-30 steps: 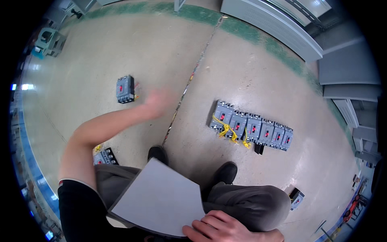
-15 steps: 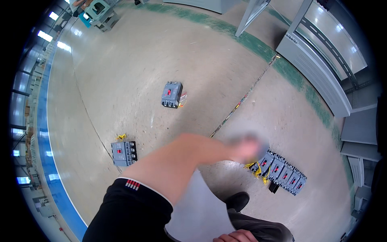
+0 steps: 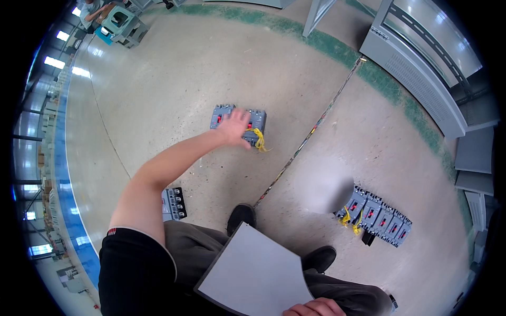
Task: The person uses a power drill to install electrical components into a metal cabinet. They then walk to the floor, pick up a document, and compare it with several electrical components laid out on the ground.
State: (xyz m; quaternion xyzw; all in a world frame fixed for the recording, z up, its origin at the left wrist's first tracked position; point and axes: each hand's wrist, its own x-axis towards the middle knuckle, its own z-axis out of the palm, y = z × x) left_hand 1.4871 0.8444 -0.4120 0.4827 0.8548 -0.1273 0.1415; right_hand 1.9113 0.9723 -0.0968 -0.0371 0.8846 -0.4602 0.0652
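Note:
My left hand point(image 3: 233, 129) reaches out over two grey moulded-case circuit breakers lying side by side on the floor, its fingers spread and thumb apart. The left breaker point(image 3: 219, 117) shows a red toggle beside the wrist. The right breaker point(image 3: 257, 120), partly under the fingers, has a bundle of yellow wires point(image 3: 258, 138) at its near end. At the bottom edge my right hand point(image 3: 314, 308) has its fingers curled at the near right corner of a flat grey panel point(image 3: 258, 268) between my legs; its palm is out of view.
A row of several breakers point(image 3: 377, 217) with yellow wires lies at the right, one end hidden by a blurred patch. Another breaker point(image 3: 174, 204) shows beside my left forearm. Grey metal cabinet frames point(image 3: 416, 79) stand far right. A person point(image 3: 92, 13) sits by a stool point(image 3: 122, 23) far left.
My left hand has swung from the row at the right to the lone breaker ahead. A second breaker with yellow wires now lies beside it. The grey panel shows more fully.

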